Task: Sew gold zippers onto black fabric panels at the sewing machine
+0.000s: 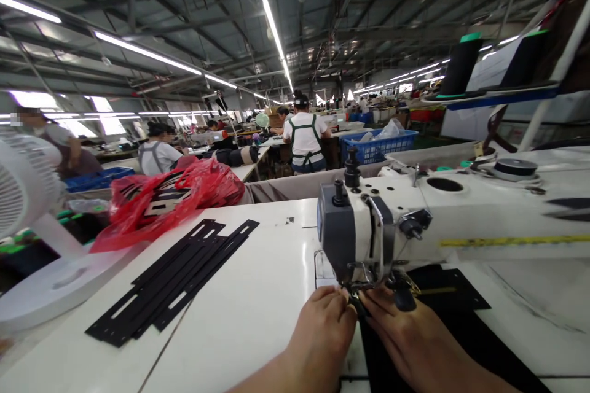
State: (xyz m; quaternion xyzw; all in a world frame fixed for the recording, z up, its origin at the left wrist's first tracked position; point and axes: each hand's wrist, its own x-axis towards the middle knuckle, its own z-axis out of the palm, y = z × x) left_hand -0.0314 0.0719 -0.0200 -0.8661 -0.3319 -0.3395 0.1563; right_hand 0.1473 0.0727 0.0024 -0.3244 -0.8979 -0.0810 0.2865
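A white sewing machine (369, 215) with a dark grey head cover stands in front of me. Black fabric (479, 344) lies under its presser foot and spreads to the lower right. My left hand (325, 328) is closed, its fingertips pinching the fabric's edge just left of the needle area. On the other side, my right hand (408, 328) rests over the fabric, its fingers together and gripping the edge close to the foot. The fingertips of both hands nearly meet there. Needle and stitch line are hidden by the hands and machine parts.
Several black slotted strips (175, 276) lie on the white table (239, 319) at left. Beyond them sit a red plastic bag (184, 187) of pieces and a white fan (32, 190). Thread cones (461, 67) stand at upper right. Co-workers sit ahead near a blue basket (378, 144).
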